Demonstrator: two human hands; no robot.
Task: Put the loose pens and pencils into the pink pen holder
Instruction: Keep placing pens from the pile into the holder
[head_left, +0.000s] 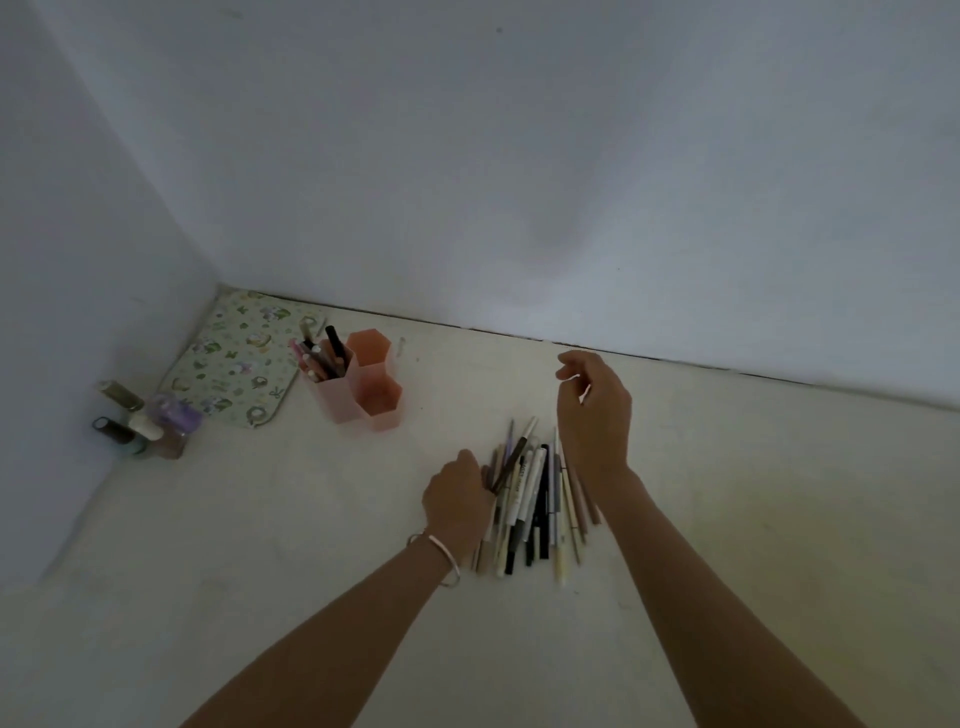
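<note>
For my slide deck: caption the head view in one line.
Left hand on a pile of loose pens, right hand raised above it, pink pen holder partly filled.

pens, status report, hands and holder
Left hand down on the pens, grip unclear. Right hand raised above them, loosely curled, apparently empty. Pink holder partly filled, far left of pile. Nothing between them.

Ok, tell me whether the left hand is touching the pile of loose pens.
Touching. The head view shows the left hand lying against the left edge of the pile of loose pens, its fingers overlapping the outermost pens with no gap visible.
</note>
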